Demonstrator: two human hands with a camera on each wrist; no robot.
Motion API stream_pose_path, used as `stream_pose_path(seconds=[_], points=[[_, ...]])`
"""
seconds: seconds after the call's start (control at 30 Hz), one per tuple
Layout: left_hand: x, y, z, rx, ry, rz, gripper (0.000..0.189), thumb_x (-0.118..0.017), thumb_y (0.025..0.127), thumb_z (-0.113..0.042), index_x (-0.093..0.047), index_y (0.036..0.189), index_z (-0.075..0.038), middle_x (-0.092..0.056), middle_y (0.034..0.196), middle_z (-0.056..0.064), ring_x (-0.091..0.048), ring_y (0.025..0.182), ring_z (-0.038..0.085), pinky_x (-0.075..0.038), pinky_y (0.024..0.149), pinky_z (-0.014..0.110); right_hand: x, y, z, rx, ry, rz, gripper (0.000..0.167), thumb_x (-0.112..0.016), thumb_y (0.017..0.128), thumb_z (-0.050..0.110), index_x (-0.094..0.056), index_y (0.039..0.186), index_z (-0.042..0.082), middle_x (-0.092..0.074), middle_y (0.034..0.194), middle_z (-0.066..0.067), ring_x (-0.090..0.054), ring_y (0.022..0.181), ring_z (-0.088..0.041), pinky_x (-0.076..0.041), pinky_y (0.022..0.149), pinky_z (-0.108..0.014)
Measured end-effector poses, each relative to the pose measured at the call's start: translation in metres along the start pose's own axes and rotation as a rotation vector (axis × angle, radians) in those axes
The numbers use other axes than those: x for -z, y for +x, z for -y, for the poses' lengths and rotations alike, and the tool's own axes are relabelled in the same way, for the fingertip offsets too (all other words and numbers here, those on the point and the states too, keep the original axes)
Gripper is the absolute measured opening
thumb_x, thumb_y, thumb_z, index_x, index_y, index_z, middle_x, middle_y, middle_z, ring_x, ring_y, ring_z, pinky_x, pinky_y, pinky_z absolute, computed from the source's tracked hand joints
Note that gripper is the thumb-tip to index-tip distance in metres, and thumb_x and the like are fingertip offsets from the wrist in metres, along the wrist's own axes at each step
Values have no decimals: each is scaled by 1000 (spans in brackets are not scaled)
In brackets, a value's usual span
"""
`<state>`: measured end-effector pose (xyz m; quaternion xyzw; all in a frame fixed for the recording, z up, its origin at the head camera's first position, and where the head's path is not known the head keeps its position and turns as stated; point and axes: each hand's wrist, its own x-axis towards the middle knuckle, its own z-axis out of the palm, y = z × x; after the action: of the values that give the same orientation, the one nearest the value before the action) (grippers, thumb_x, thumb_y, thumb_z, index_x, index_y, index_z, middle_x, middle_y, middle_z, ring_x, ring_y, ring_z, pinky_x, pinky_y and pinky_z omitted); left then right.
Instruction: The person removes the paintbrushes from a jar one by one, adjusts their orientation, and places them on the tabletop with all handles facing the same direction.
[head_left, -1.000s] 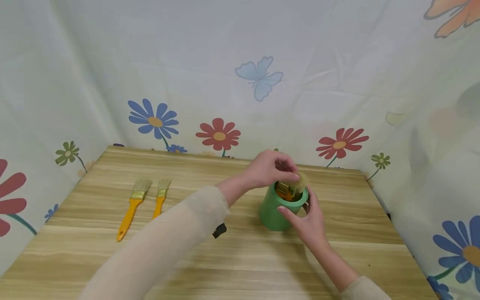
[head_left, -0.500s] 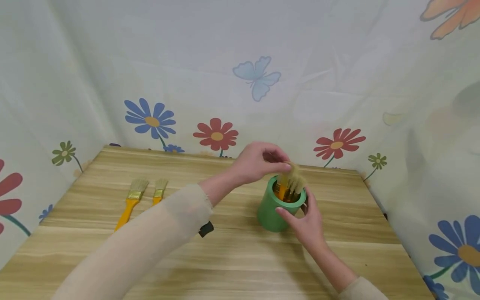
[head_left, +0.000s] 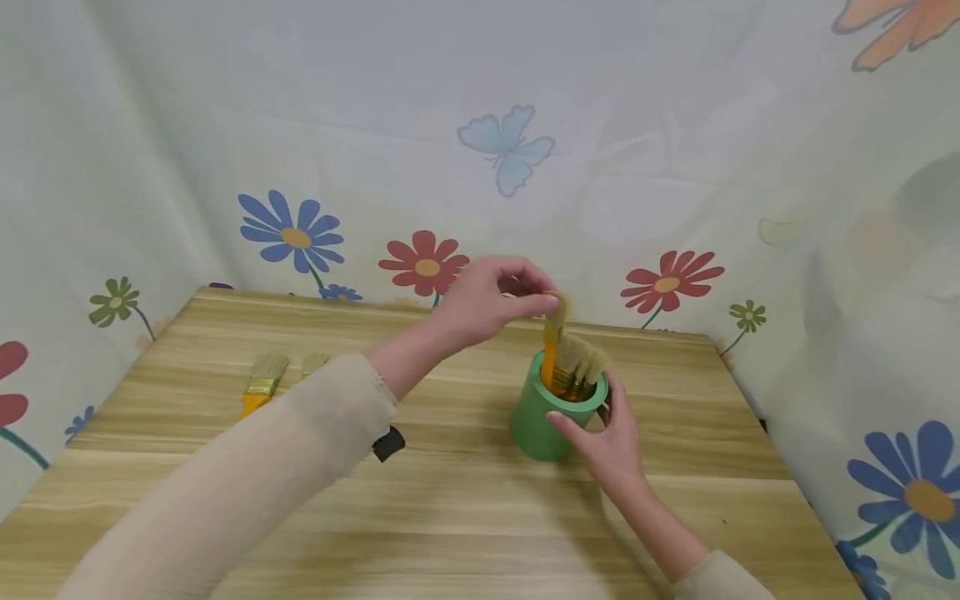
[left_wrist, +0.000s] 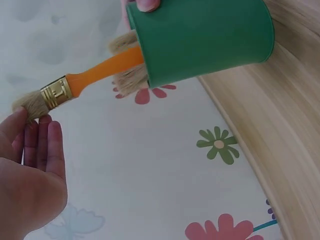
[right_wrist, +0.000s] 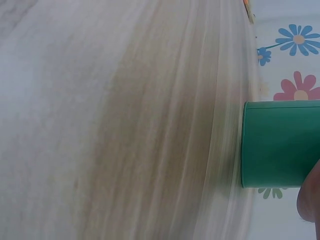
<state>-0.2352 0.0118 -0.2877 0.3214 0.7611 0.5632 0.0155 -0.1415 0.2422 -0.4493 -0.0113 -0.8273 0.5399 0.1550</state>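
My left hand (head_left: pixel 491 302) pinches a paintbrush (left_wrist: pixel 100 73) by its pale bristles. Its orange handle slants down into a green cup (head_left: pixel 534 417), and the handle's lower end is hidden inside. Around the cup's right side my right hand (head_left: pixel 611 437) holds it near the rim, thumb in front; it stands upright on the table. More bristles (head_left: pixel 585 357) stick up out of the cup beside the pinched brush. In the right wrist view only a fingertip shows against the cup wall (right_wrist: pixel 280 145).
At the left of the wooden table (head_left: pixel 465 500) lies a flat paintbrush (head_left: pixel 262 385) with an orange handle. A smaller brush (head_left: pixel 315 362) beside it is mostly covered by my left sleeve (head_left: pixel 247 467). A flower-printed cloth (head_left: pixel 360 125) hangs behind the table.
My left hand has moved up and left, drawing the paintbrush higher so that more orange handle shows above the cup. My right hand keeps its hold on the cup.
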Motion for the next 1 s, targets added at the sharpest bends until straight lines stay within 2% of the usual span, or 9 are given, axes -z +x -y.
stream_pose_path(seconds=[0.1, 0.33, 0.5, 0.53, 0.6, 0.77, 0.83, 1.0], points=[[6, 0, -5, -4, -26, -31, 13, -83, 97, -22, -81, 106, -14, -76, 101, 0, -72, 96, 19, -60, 82, 37, 0, 0, 0, -4, 0, -2, 102, -94, 86, 26, -32, 166, 10, -43, 164, -12, -44, 151, -33, -34, 127, -52], [22, -4, -17, -46, -72, -95, 13, -83, 96, -19, -80, 107, -12, -77, 102, 2, -74, 98, 18, -61, 92, 36, 0, -1, -1, -15, -13, 0, 102, -94, 86, 28, -32, 166, 10, -44, 163, -12, -45, 150, -33, -36, 126, -50], [38, -8, -28, -36, -85, -132, 15, -83, 96, -18, -80, 109, -10, -78, 104, 5, -74, 102, 18, -59, 98, 35, 0, -2, -1, -9, -15, -4, 102, -94, 85, 26, -33, 165, 10, -45, 163, -13, -46, 149, -33, -37, 125, -50], [41, -9, -30, -27, -82, -137, 16, -83, 96, -18, -80, 109, -10, -78, 105, 5, -73, 103, 17, -59, 97, 34, 0, -1, -1, -7, -12, -6, 102, -94, 85, 25, -33, 165, 10, -45, 163, -13, -46, 149, -33, -37, 125, -50], [49, -11, -32, -3, -64, -147, 17, -83, 97, -20, -80, 111, -12, -78, 106, 5, -72, 100, 17, -61, 88, 34, 0, -1, -1, -2, -8, -7, 102, -94, 85, 25, -33, 165, 10, -45, 163, -12, -46, 149, -32, -37, 125, -51], [66, -18, -31, 72, -45, -174, 18, -83, 97, -26, -78, 111, -16, -78, 102, 6, -70, 79, 25, -59, 59, 33, 0, -1, 0, -4, -8, -3, 102, -94, 85, 26, -33, 165, 11, -45, 162, -11, -46, 149, -32, -37, 125, -49], [72, -21, -29, 94, -49, -177, 19, -83, 97, -25, -78, 112, -15, -78, 101, 8, -73, 75, 28, -61, 58, 33, 1, -1, 0, -7, -7, -2, 102, -94, 85, 25, -32, 165, 10, -45, 162, -12, -46, 149, -32, -37, 125, -49], [83, -30, -20, 116, 15, -181, 20, -82, 98, -23, -78, 114, -11, -79, 103, 8, -76, 87, 24, -61, 71, 30, 2, -2, -2, -7, -6, -6, 101, -94, 85, 23, -33, 165, 10, -47, 160, -12, -47, 148, -32, -38, 125, -50]])
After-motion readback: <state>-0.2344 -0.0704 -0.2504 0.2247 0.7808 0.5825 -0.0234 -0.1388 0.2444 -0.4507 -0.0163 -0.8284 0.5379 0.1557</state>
